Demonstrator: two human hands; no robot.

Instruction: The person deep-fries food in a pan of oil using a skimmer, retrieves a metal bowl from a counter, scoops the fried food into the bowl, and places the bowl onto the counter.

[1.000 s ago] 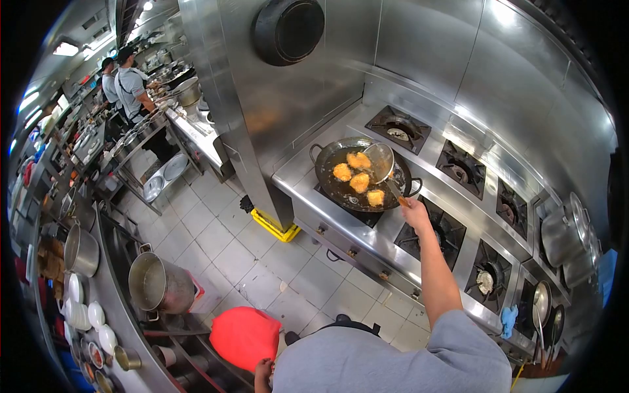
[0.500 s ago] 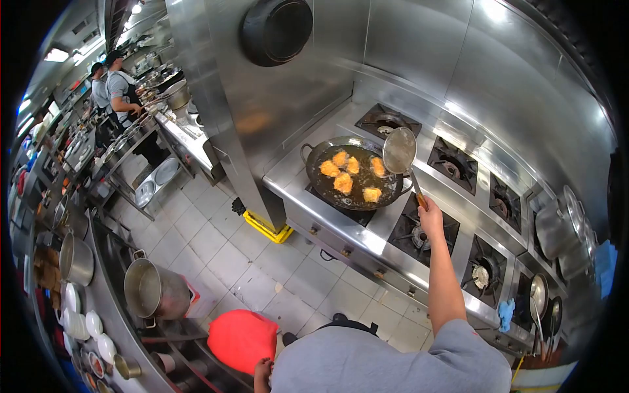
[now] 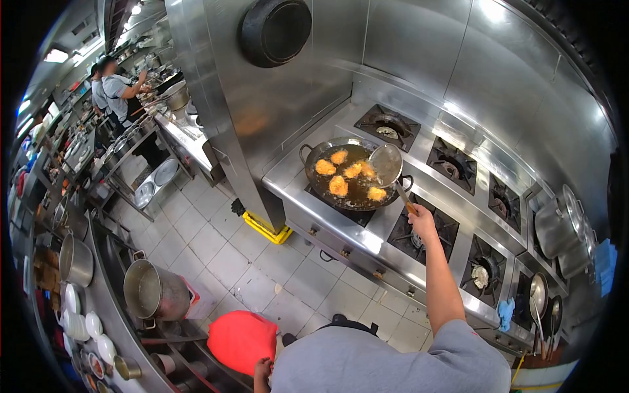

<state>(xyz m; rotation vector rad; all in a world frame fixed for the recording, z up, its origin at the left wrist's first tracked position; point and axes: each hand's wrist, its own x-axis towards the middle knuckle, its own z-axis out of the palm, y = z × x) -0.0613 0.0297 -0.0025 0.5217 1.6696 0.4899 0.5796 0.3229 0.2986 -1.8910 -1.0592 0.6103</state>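
Observation:
My right hand (image 3: 421, 219) is closed around the wooden handle of a round skimmer (image 3: 385, 162). The skimmer's head is over the right side of a wide, dark, two-handled wok (image 3: 308, 175), and partly covers the food there. Several golden fried pieces (image 3: 338, 186) float in the dark oil (image 3: 354, 198). The wok stands on the near left burner of the steel stove. Low in the view, my left hand (image 3: 263, 369) is beside a bright red rounded object (image 3: 242, 340); its fingers are too small and partly hidden to read.
More gas burners (image 3: 452, 165) lie right of the wok. Stacked pots (image 3: 555, 226) and a blue cloth (image 3: 505, 314) are at the stove's right end. A dark pan (image 3: 275, 33) hangs on the wall. Behind a large pot (image 3: 157, 291), two people (image 3: 118, 92) stand far left.
The skimmer has moved left and down over the wok, with my right hand following. Some fried pieces have shifted in the oil. A distant person has raised an arm.

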